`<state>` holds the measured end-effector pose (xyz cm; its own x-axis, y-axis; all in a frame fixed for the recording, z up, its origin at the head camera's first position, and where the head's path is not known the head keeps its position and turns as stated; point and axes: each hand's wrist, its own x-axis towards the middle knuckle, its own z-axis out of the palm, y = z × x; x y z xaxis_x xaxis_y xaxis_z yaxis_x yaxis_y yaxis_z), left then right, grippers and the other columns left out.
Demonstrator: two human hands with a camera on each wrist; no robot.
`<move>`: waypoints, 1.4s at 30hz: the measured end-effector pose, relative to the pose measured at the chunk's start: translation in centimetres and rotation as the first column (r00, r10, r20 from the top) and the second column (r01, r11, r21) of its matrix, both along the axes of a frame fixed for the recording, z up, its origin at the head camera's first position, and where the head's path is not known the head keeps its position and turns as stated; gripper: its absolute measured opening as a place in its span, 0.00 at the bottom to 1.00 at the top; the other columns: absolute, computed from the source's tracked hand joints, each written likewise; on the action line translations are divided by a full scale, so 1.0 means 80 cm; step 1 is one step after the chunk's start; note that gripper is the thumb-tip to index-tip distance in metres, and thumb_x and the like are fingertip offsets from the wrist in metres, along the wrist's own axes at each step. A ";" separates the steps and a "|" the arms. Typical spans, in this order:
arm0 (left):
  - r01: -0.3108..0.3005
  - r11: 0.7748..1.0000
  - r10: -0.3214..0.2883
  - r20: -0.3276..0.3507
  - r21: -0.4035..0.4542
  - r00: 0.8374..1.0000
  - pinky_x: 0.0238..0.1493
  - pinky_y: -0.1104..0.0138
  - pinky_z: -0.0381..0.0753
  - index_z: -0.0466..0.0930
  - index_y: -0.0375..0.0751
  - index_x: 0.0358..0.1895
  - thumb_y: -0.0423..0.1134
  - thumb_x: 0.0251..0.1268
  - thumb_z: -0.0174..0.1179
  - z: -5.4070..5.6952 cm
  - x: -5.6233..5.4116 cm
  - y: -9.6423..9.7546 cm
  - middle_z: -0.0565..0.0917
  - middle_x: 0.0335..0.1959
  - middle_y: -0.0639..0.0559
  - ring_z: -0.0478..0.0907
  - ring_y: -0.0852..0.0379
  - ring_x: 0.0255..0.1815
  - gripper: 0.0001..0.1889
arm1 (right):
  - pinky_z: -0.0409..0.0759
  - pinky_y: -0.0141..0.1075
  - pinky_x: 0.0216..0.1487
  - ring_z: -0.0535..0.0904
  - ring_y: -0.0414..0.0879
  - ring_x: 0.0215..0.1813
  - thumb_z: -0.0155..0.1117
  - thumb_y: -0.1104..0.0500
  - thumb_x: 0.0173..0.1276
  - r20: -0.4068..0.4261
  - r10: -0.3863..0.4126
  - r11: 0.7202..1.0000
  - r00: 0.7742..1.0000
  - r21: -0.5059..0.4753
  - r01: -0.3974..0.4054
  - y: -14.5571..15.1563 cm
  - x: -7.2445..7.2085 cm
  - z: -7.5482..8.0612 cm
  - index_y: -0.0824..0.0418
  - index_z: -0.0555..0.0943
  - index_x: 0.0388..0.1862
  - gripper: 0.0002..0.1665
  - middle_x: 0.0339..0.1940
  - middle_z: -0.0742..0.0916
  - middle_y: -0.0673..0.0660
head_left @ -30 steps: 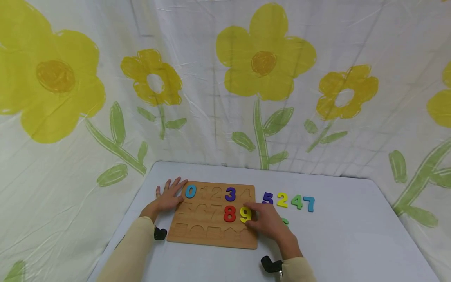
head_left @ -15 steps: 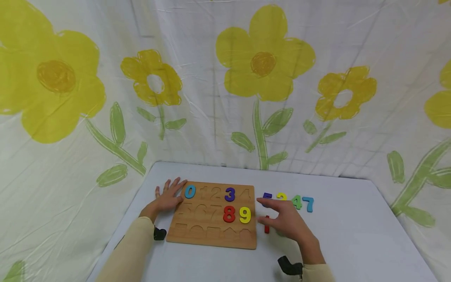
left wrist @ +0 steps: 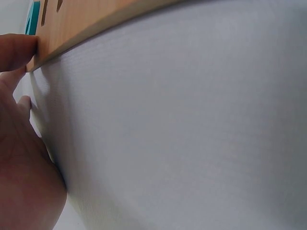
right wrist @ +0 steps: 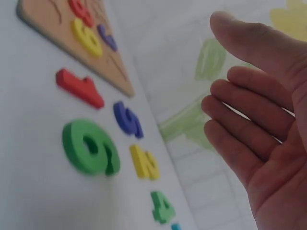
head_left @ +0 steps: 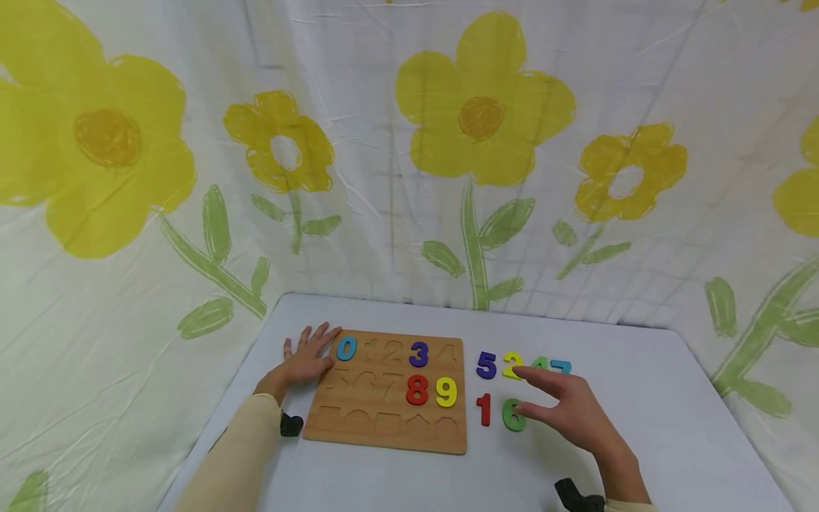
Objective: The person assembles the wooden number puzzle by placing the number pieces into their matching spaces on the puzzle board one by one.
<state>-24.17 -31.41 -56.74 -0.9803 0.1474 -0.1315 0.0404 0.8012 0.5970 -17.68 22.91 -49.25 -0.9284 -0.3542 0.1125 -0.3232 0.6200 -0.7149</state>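
Note:
A wooden number board (head_left: 358, 430) lies on the table, with a blue 0 (head_left: 346, 348), purple 3 (head_left: 419, 354), red 8 (head_left: 417, 390) and yellow 9 (head_left: 446, 392) on it. My left hand (head_left: 306, 363) rests at the board's left edge, fingers spread; in the left wrist view the thumb (left wrist: 19, 51) touches the board's side. Above the loose numbers my right hand (head_left: 572, 409) hovers with nothing held, thumb and fingers apart. Close to it lie a green 6 (right wrist: 91, 147), yellow 2 (right wrist: 145, 162) and green 4 (right wrist: 162, 207). It partly covers the 4 and a blue 7 (head_left: 561, 366) in the head view.
Between board and right hand are a red 1 (head_left: 483, 409) and a purple 5 (head_left: 486, 365). The white table (head_left: 672, 427) stretches out to the right. Behind it hangs a white cloth (head_left: 365, 235) printed with yellow flowers.
My right hand has let go of the yellow 9 on the board and moved right, over the loose numbers. The red 1 and green 6 have come into sight. The left hand stays put.

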 end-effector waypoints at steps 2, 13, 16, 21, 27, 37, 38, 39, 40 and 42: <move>-0.004 1.000 0.004 0.007 -0.012 1.000 0.77 0.24 0.17 0.58 0.47 0.88 0.42 0.73 0.53 0.000 -0.001 0.000 0.47 0.92 0.35 0.30 0.23 0.90 0.40 | 0.86 0.54 0.67 0.87 0.57 0.71 0.84 0.47 0.65 0.028 -0.026 1.000 0.999 0.007 0.026 0.012 0.003 -0.002 0.49 0.87 0.71 0.35 0.67 0.91 0.51; -0.008 1.000 0.008 0.027 -0.003 1.000 0.77 0.24 0.17 0.58 0.46 0.89 0.41 0.72 0.53 0.007 0.003 0.003 0.47 0.92 0.34 0.30 0.23 0.90 0.40 | 0.84 0.55 0.69 0.84 0.60 0.74 0.85 0.47 0.64 0.117 -0.093 0.995 0.989 0.032 0.089 0.046 0.012 -0.015 0.56 0.85 0.72 0.39 0.69 0.90 0.55; -0.008 1.000 0.008 0.019 -0.011 1.000 0.77 0.24 0.17 0.57 0.45 0.89 0.41 0.72 0.52 -0.001 0.000 -0.001 0.46 0.92 0.34 0.29 0.23 0.90 0.41 | 0.82 0.57 0.70 0.82 0.62 0.75 0.85 0.47 0.65 0.153 -0.092 0.996 0.984 0.019 0.091 0.046 0.010 -0.018 0.57 0.84 0.73 0.40 0.70 0.89 0.56; -0.013 1.000 0.014 0.017 -0.006 1.000 0.77 0.24 0.16 0.57 0.43 0.89 0.41 0.72 0.52 -0.006 -0.003 -0.004 0.46 0.92 0.33 0.29 0.23 0.90 0.41 | 0.82 0.56 0.71 0.82 0.61 0.76 0.85 0.46 0.64 0.182 -0.092 0.996 0.979 0.015 0.091 0.043 0.007 -0.028 0.56 0.85 0.73 0.39 0.70 0.89 0.55; -0.011 1.000 0.011 0.014 -0.013 1.000 0.77 0.24 0.17 0.58 0.45 0.89 0.41 0.73 0.53 -0.005 -0.002 -0.002 0.47 0.92 0.35 0.30 0.24 0.90 0.40 | 0.84 0.52 0.70 0.84 0.58 0.74 0.86 0.46 0.62 0.194 -0.083 0.997 0.977 0.019 0.081 0.038 0.004 -0.043 0.54 0.86 0.71 0.38 0.68 0.90 0.53; 0.000 1.000 0.000 -0.004 -0.004 1.000 0.76 0.23 0.16 0.58 0.46 0.89 0.42 0.73 0.52 -0.007 -0.004 -0.003 0.47 0.92 0.34 0.30 0.23 0.90 0.40 | 0.83 0.51 0.71 0.85 0.56 0.73 0.88 0.46 0.60 0.200 -0.056 0.998 0.978 0.035 0.050 0.027 -0.003 -0.065 0.53 0.87 0.70 0.39 0.67 0.91 0.51; 0.000 1.000 0.000 -0.002 -0.009 1.000 0.76 0.23 0.15 0.58 0.45 0.89 0.41 0.73 0.52 -0.006 -0.004 -0.002 0.47 0.92 0.33 0.30 0.22 0.90 0.40 | 0.83 0.51 0.71 0.85 0.56 0.73 0.88 0.46 0.59 0.202 -0.056 0.998 0.978 0.039 0.049 0.025 -0.004 -0.066 0.52 0.87 0.70 0.39 0.67 0.91 0.50; 0.001 1.000 -0.001 0.000 -0.011 1.000 0.75 0.23 0.15 0.57 0.45 0.89 0.41 0.73 0.52 -0.006 -0.004 -0.002 0.47 0.92 0.33 0.29 0.22 0.90 0.40 | 0.83 0.51 0.71 0.84 0.55 0.73 0.88 0.46 0.59 0.204 -0.056 0.998 0.977 0.043 0.048 0.023 -0.005 -0.067 0.52 0.87 0.70 0.39 0.67 0.91 0.49; -0.001 1.000 0.001 0.006 -0.012 1.000 0.76 0.24 0.15 0.57 0.45 0.89 0.41 0.73 0.52 -0.005 -0.003 -0.002 0.46 0.92 0.33 0.29 0.22 0.90 0.40 | 0.83 0.51 0.72 0.84 0.55 0.73 0.88 0.47 0.60 0.202 -0.053 0.998 0.978 0.046 0.044 0.022 -0.005 -0.069 0.52 0.87 0.70 0.39 0.67 0.91 0.49; -0.005 1.000 0.006 0.019 -0.012 1.000 0.77 0.24 0.15 0.57 0.44 0.89 0.41 0.73 0.52 0.002 -0.001 0.001 0.46 0.92 0.33 0.29 0.23 0.90 0.40 | 0.82 0.51 0.72 0.84 0.54 0.73 0.88 0.47 0.59 0.198 -0.058 0.997 0.979 0.054 0.048 0.018 -0.006 -0.071 0.51 0.87 0.70 0.39 0.66 0.91 0.48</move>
<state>-24.24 -31.35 -56.61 -0.9783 0.1405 -0.1521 0.0246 0.8082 0.5884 -18.18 24.37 -54.90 -0.9481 -0.3041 -0.0925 -0.1430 0.6679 -0.7304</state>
